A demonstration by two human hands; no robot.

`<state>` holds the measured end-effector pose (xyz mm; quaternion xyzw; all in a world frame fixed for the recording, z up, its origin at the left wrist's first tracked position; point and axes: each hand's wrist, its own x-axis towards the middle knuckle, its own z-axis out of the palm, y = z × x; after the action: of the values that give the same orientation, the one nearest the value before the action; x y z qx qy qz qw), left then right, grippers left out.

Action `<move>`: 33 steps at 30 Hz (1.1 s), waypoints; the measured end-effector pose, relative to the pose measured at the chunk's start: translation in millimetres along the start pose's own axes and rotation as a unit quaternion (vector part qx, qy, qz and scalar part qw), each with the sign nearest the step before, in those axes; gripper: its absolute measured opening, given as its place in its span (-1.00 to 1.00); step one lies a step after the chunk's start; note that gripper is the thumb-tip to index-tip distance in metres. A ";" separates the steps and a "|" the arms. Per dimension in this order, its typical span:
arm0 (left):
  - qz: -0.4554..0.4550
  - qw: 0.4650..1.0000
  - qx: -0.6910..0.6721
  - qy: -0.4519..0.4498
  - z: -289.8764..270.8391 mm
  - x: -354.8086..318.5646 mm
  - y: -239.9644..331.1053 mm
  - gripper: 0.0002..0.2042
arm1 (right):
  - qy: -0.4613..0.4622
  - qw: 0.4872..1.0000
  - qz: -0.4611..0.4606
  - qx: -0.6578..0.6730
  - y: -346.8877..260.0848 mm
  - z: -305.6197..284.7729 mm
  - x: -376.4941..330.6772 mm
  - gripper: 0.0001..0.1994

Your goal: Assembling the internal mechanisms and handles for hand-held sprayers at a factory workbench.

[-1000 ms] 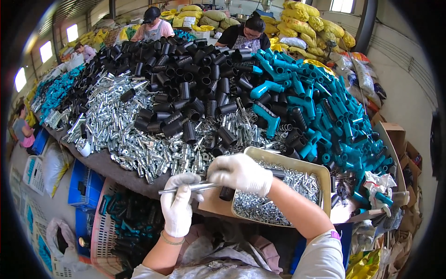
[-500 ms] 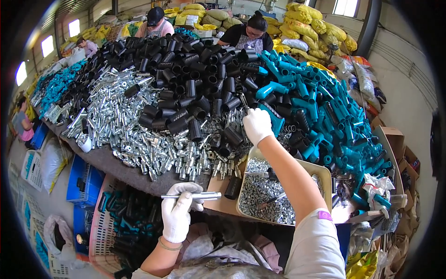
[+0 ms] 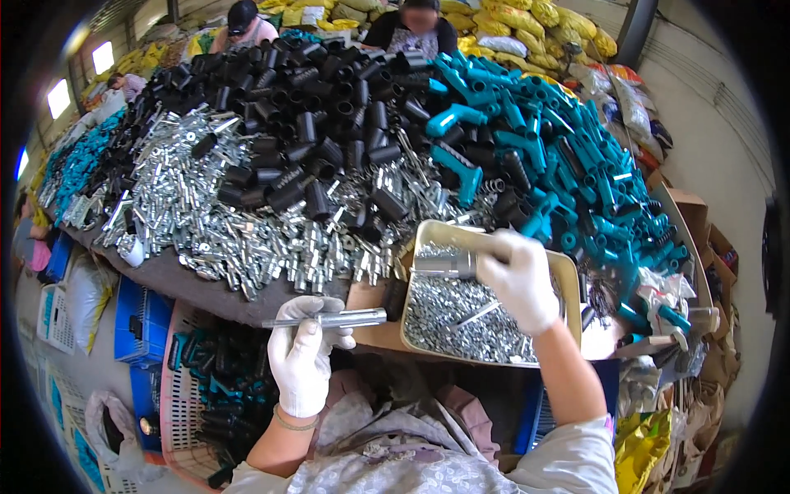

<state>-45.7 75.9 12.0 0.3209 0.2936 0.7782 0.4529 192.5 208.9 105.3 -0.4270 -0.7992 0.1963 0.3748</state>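
Note:
My left hand (image 3: 303, 362), in a white glove, is closed around a shiny metal rod (image 3: 350, 318) held level in front of the table edge. My right hand (image 3: 527, 284), gloved too, hovers over a cream tray (image 3: 409, 333) of small metal parts (image 3: 448, 309). Its fingers are bent together and blurred by motion; a smeared thin shape shows at their tips, too unclear to name. Close to those fingers, a grey cylinder (image 3: 444, 265) lies across the tray. A slim metal stick (image 3: 476, 316) rests on the small parts.
Black tubes (image 3: 304, 128), teal pistol-shaped housings (image 3: 457, 119) and metal fittings (image 3: 313, 255) are heaped across the table. Below the table's left edge stand a pink basket (image 3: 174, 395) and a blue crate (image 3: 141, 321). People work across the heap, before stacked yellow sacks (image 3: 527, 20).
My right hand has come back from the heap, near the teal housings, to above the tray. My left hand still holds the rod, while the whole view has shifted slightly.

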 end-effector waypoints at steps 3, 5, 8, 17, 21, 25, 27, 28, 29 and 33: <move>-0.058 0.996 -0.041 -0.048 19.6 -3.4 -6.3 -0.68 | -0.038 0.991 0.103 0.074 -8.3 -1.1 -75.8 -0.79; -0.120 0.987 -0.048 -0.092 31.1 -8.5 -11.3 -0.65 | -0.020 0.981 0.150 0.123 -12.5 0.1 -109.4 -0.81; -0.098 0.989 -0.019 -0.110 34.7 -18.9 -23.0 -0.62 | 0.043 0.929 0.250 0.268 -6.4 13.9 -148.8 -0.79; -0.031 0.974 0.097 -0.201 65.1 -42.0 -22.4 -0.60 | -0.060 0.646 0.364 0.669 -1.8 65.2 -181.3 -0.66; -0.087 0.962 0.150 -0.210 60.4 -38.1 -21.7 -0.52 | -0.113 0.616 0.358 0.692 7.1 66.7 -185.9 -0.68; -0.115 0.967 0.126 -0.188 63.4 -40.6 -23.4 -0.50 | -0.088 0.678 0.367 0.631 -0.3 65.8 -181.0 -0.69; -0.136 0.963 0.125 -0.195 66.3 -42.6 -23.4 -0.47 | -0.121 0.594 0.346 0.716 6.5 69.3 -186.6 -0.66; -0.146 0.961 0.124 -0.197 67.3 -44.1 -22.7 -0.45 | -0.168 0.563 0.322 0.742 15.3 76.8 -192.6 -0.61; -0.179 0.959 0.116 -0.188 66.9 -46.0 -20.3 -0.43 | -0.170 0.552 0.342 0.741 10.0 76.9 -189.6 -0.66; -0.116 0.946 0.168 -0.252 64.9 -46.5 -16.6 -0.46 | -0.156 0.578 0.382 0.704 0.0 71.7 -182.6 -0.69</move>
<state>30.4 52.1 29.0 0.5414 0.3317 0.5536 0.5388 202.3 57.8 -19.5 -0.2573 -0.2189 0.8859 0.3180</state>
